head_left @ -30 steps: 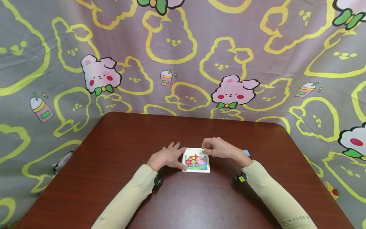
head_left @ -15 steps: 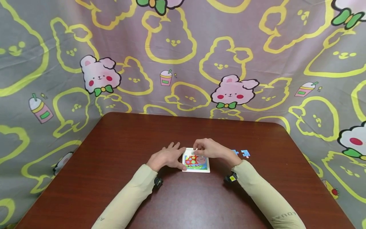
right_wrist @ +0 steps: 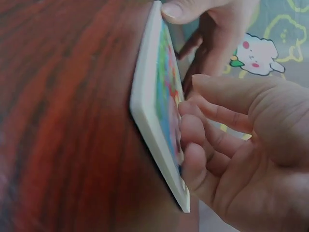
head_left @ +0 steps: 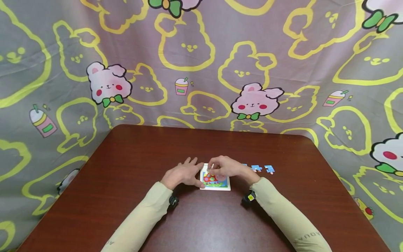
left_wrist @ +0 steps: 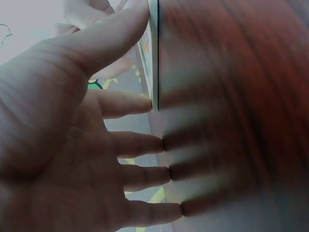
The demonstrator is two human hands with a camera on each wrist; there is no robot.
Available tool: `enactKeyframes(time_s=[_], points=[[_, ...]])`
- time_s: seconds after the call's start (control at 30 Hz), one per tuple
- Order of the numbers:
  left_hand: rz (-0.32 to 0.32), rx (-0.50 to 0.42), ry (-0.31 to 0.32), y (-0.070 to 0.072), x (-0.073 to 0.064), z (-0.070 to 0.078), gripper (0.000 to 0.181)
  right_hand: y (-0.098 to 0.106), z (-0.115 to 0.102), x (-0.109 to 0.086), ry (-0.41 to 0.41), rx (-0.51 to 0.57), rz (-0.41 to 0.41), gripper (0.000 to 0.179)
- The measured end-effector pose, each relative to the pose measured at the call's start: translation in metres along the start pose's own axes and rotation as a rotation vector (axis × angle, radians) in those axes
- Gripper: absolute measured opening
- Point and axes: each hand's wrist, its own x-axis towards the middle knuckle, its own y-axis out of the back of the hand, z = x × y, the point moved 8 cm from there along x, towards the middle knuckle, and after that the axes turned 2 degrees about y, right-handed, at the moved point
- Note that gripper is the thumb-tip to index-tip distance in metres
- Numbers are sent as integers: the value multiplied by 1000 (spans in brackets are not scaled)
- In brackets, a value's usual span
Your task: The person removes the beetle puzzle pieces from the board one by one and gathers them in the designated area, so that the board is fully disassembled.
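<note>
A white-framed jigsaw puzzle board (head_left: pixel 215 189) with a red spotted ladybug picture lies on the table. My left hand (head_left: pixel 183 174) is spread beside it; its thumb rests at the near left corner and its index finger touches the far left corner. In the left wrist view, the other fingertips of the left hand (left_wrist: pixel 72 140) meet the tabletop. My right hand (head_left: pixel 225 166) is over the board's upper part with bent fingers. In the right wrist view, the right hand (right_wrist: pixel 241 140) has fingertips close against the picture. Whether it pinches a piece there is hidden.
Blue puzzle pieces lie in a row right of the board, such as a middle piece (head_left: pixel 256 168) and an outer piece (head_left: pixel 269 169); the innermost is partly behind the right hand. The brown table (head_left: pixel 151 147) ends at a patterned curtain (head_left: pixel 207 84).
My right hand has moved left across the upper part of the board, uncovering blue pieces to its right. The left hand has stayed at the board's left edge.
</note>
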Motion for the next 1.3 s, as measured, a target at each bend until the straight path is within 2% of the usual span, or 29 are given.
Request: enactKeyframes(time_s=[0.23, 0.67, 0.9, 1.13, 1.3], points=[[-8, -12, -5, -1, 0, -1, 92, -8, 1, 3, -31, -65, -9, 17], [-6, -8, -3, 0, -1, -1, 92, -10, -7, 7, -84, -162, 8, 15], [-5, -9, -6, 0, 0, -1, 92, -11, -3, 8, -117, -158, 4, 20], [-2, -9, -7, 0, 0, 0, 91, -11, -7, 6, -107, -156, 21, 22], [-2, -11, -10, 0, 0, -1, 91, -10, -16, 3, -63, -155, 47, 22]])
